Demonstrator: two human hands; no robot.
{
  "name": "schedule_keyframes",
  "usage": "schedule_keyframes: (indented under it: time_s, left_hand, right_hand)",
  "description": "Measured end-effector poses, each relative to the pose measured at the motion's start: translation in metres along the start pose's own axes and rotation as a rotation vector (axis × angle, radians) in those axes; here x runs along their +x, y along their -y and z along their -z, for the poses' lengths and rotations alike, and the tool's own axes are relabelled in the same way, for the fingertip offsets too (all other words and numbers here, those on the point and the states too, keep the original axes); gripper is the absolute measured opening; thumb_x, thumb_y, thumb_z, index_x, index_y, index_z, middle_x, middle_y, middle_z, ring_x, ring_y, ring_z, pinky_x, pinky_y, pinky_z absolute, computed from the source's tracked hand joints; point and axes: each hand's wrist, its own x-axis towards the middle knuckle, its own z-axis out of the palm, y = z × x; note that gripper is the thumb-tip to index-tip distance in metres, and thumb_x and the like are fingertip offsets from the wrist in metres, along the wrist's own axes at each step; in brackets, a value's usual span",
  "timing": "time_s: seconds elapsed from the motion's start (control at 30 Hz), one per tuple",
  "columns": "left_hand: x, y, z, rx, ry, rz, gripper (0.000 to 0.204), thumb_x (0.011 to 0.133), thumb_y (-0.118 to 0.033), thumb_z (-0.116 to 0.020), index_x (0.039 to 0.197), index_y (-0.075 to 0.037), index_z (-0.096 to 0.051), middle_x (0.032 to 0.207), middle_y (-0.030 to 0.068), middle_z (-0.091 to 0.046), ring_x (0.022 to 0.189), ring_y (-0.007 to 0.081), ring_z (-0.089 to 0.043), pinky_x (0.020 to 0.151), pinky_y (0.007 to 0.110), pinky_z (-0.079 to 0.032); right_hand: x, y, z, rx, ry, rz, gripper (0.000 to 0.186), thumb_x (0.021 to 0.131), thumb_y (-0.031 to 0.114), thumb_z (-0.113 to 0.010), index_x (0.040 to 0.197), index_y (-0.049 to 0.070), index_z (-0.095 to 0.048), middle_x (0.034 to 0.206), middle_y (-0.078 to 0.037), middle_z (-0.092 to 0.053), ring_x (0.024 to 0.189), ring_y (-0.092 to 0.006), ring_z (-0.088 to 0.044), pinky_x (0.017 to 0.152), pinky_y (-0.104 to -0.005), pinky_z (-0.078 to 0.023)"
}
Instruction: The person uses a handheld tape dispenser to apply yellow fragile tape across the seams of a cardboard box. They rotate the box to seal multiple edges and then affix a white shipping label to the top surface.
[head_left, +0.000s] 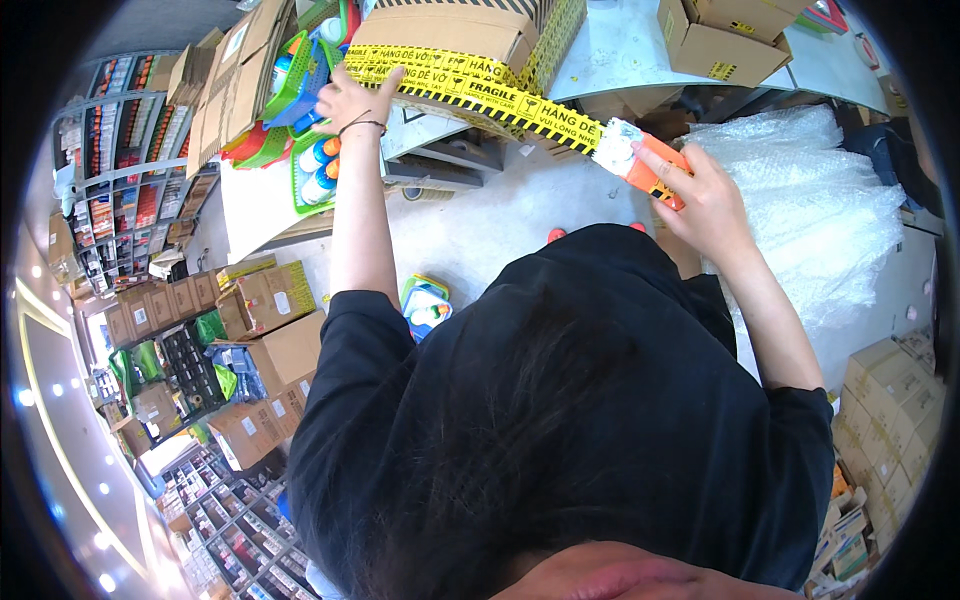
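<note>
A cardboard box sits on the table in front of me, with bands of yellow and black printed packing tape on its top and side. At its left end my left hand lies with fingers spread against the tape, a dark band around the wrist. A strip of yellow tape stretches along the box's near side and off to the right. It runs to an orange tape dispenser, held out past the box's right end. My right hand is wrapped round this dispenser; its fingers are partly hidden.
Left of the box stand green and blue plastic baskets with bottles and flattened cardboard. Open cartons stand on the table at the back right. Bubble wrap is heaped on my right. Stocked shelves line the left.
</note>
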Motion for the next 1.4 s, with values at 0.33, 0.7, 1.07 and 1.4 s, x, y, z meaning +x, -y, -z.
schedule_keyframes:
  time_s: [0.33,0.7,1.07,1.4]
  left_hand:
    - [0.005,0.013,-0.003,-0.150,0.175,-0.717,0.110,0.082,-0.072,-0.067,0.165,-0.016,-0.020,0.170,0.0127,-0.022,0.158,0.0296,-0.019,0.119,0.065,-0.019]
    - [-0.053,-0.068,0.012,-0.243,0.084,-1.294,0.093,0.074,-0.036,-0.081,0.156,-0.019,-0.041,0.162,0.0004,-0.041,0.150,0.0214,-0.037,0.119,0.047,-0.028]
    - [-0.035,-0.075,0.033,-0.127,0.096,-1.480,0.079,0.079,-0.055,-0.067,0.151,-0.026,-0.052,0.160,-0.0013,-0.045,0.150,0.0273,-0.037,0.121,0.052,-0.020]
    - [-0.133,-0.116,0.013,1.144,0.161,-1.435,0.087,0.095,-0.051,-0.052,0.162,-0.003,-0.023,0.172,0.0145,-0.014,0.159,0.0332,-0.005,0.127,0.051,-0.005]
  right_hand:
    - [0.002,-0.002,0.015,0.017,0.033,-0.007,0.067,0.074,0.014,-0.081,0.138,0.026,-0.065,0.095,-0.008,-0.050,0.084,-0.0265,-0.060,0.073,-0.0373,-0.054]
    - [-0.050,-0.068,-0.085,0.194,0.013,-0.014,0.073,0.072,0.011,-0.078,0.141,0.026,-0.063,0.092,-0.011,-0.050,0.085,-0.0287,-0.059,0.076,-0.0374,-0.053]
    - [-0.007,-0.091,-0.359,0.417,-0.285,0.084,0.080,0.071,0.016,-0.080,0.146,0.033,-0.056,0.095,-0.009,-0.051,0.089,-0.0301,-0.057,0.080,-0.0407,-0.051]
    - [0.026,-0.072,-0.395,0.445,-0.280,0.018,0.084,0.070,0.017,-0.082,0.146,0.039,-0.055,0.099,-0.011,-0.052,0.098,-0.0331,-0.056,0.090,-0.0427,-0.051]
